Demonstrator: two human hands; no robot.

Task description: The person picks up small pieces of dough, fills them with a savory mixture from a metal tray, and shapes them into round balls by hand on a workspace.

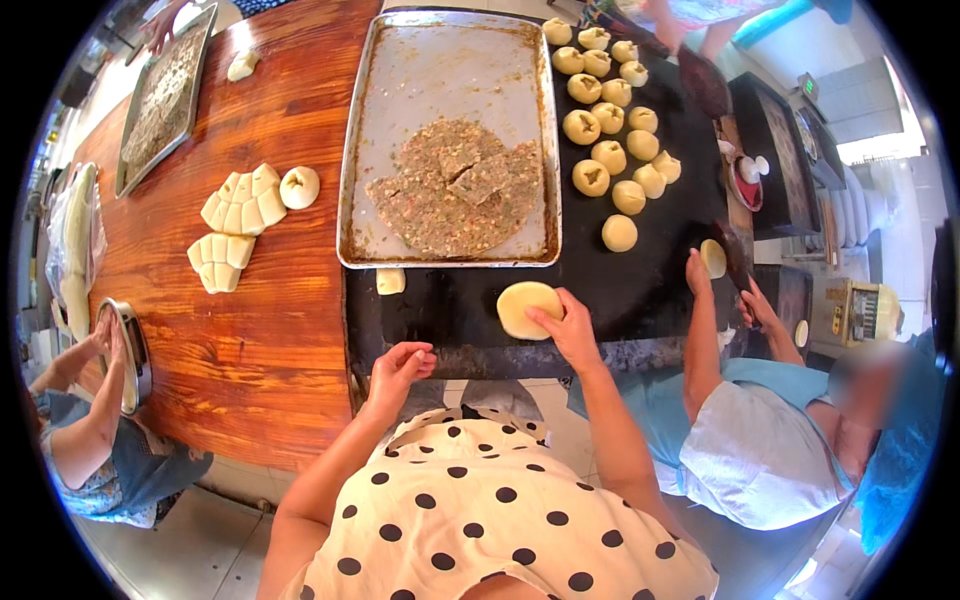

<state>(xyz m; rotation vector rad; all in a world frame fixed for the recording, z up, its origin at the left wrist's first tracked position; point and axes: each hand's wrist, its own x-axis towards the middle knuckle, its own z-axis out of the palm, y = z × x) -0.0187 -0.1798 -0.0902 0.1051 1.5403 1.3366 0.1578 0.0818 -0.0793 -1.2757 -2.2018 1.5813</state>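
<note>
My right hand (572, 328) pinches a flat round dough wrapper (527, 309) at its right side, thumb on top, above the near edge of the black work surface (440, 310). To the left, my left hand (402, 370) hovers at that same edge, its fingers loosely bent and nothing visible in them. A small dough piece (390, 281) lies just beyond it. Further away, a metal tray (450, 70) holds a flattened mound of minced filling (445, 190). Several round filled buns (609, 157) stand in rows right of the tray, some with pleated tops up.
Cut dough pieces (240, 205) and a round bun (299, 187) lie on the wooden table (280, 350). A second filling tray (165, 100) is at far left. A co-worker's hand (698, 270) at right is by another dough disc (713, 258); a person at left holds a round pan (130, 355).
</note>
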